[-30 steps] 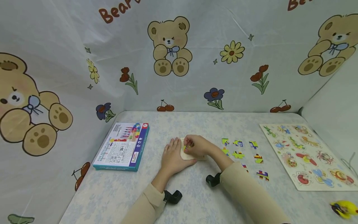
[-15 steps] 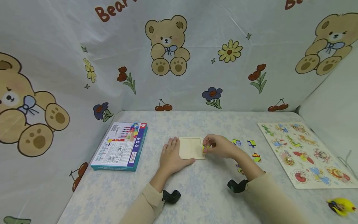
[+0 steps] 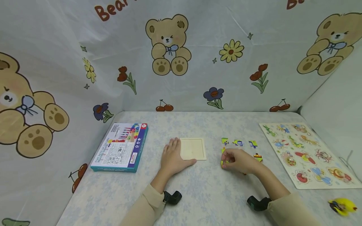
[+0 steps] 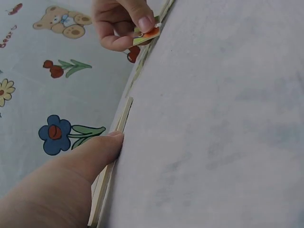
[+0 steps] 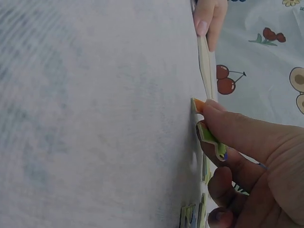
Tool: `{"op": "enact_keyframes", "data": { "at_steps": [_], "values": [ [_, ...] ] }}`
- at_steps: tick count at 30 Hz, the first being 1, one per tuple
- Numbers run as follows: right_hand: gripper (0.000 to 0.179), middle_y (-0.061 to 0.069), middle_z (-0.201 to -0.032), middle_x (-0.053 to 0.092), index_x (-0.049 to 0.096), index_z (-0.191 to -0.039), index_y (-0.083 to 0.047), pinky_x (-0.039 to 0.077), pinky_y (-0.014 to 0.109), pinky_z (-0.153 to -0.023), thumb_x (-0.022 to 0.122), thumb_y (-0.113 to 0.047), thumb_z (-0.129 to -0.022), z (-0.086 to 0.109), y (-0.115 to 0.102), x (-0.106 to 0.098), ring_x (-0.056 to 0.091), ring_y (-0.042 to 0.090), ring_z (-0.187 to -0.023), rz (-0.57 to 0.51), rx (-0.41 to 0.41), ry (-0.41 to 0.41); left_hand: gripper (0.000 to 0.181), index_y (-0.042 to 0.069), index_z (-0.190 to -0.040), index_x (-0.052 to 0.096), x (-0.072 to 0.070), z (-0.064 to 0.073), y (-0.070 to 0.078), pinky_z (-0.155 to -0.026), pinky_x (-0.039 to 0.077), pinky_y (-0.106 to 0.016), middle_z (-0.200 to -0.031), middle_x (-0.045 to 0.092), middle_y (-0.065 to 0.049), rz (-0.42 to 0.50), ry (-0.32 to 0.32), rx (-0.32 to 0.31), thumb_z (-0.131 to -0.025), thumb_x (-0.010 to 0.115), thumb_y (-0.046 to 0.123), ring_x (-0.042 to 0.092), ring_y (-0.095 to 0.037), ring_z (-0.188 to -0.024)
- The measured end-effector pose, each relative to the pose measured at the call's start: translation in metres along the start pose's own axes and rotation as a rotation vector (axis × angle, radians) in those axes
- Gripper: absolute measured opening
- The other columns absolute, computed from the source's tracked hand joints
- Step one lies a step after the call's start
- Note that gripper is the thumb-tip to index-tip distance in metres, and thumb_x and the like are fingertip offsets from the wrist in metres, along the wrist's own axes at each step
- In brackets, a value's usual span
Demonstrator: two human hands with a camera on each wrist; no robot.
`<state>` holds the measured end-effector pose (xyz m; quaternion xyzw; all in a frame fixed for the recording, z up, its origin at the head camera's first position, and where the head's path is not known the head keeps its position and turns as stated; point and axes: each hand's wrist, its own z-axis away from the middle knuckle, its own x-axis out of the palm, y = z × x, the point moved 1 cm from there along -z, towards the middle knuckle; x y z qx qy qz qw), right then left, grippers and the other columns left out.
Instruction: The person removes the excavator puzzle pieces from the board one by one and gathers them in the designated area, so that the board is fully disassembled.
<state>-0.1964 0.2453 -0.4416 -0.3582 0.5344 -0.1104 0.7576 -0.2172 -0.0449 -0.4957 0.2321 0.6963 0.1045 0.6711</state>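
Observation:
A shallow square wooden puzzle tray (image 3: 193, 149), bare inside, lies flat at the middle of the table in the head view. My left hand (image 3: 173, 160) rests on its left side with straight fingers, the thumb along the near edge. To the tray's right, my right hand (image 3: 241, 160) pinches a green and orange jigsaw piece (image 5: 207, 134) between thumb and fingers, low over the table. Several loose pieces lie around that hand, among them a yellow-green one (image 3: 253, 144) and a blue-marked one (image 3: 238, 143). Others are partly hidden behind the hand.
A flat puzzle box (image 3: 118, 147) lies at the left. On the right is a board of printed insects (image 3: 308, 157), with a small yellow toy (image 3: 342, 206) near its front corner. A bear-printed cloth (image 3: 181, 88) rises behind the table.
My right hand has moved right from over the tray, carrying the jigsaw piece to beside the loose pieces. The tray's inside has come into view. My left hand has stayed on the tray.

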Motion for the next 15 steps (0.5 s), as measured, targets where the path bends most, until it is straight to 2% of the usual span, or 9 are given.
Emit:
{"op": "enact_keyframes", "data": {
  "at_steps": [7, 13, 15],
  "values": [
    [0.021, -0.003, -0.082, 0.057, 0.063, -0.092, -0.02, 0.041, 0.025, -0.062, 0.08, -0.026, -0.083, 0.0003, 0.0035, 0.0045, 0.049, 0.014, -0.074, 0.044, 0.036, 0.039, 0.123, 0.006, -0.158, 0.021, -0.0002, -0.0001, -0.0002, -0.125, 0.015, -0.051, -0.166, 0.02, -0.009, 0.004, -0.004, -0.002, -0.07, 0.066, 0.079, 0.013, -0.027, -0.156],
    [0.02, -0.009, -0.091, 0.058, 0.066, -0.089, -0.023, 0.045, 0.028, -0.074, 0.083, -0.028, -0.081, -0.0003, 0.0019, 0.0076, 0.051, 0.012, -0.085, 0.215, -0.017, 0.104, 0.123, 0.006, -0.159, 0.021, 0.0006, -0.0004, -0.0008, -0.125, 0.014, -0.05, -0.166, 0.02, -0.009, 0.004, -0.006, -0.005, -0.07, 0.066, 0.08, 0.012, -0.027, -0.156],
    [0.018, -0.01, -0.089, 0.059, 0.066, -0.089, -0.023, 0.046, 0.028, -0.075, 0.082, -0.027, -0.082, -0.0002, 0.0009, 0.0087, 0.052, 0.011, -0.085, 0.228, -0.045, 0.125, 0.123, 0.006, -0.158, 0.021, 0.0004, -0.0005, -0.0007, -0.125, 0.015, -0.051, -0.166, 0.02, -0.009, 0.006, -0.005, -0.002, -0.07, 0.066, 0.079, 0.012, -0.027, -0.156]
  ]
}}
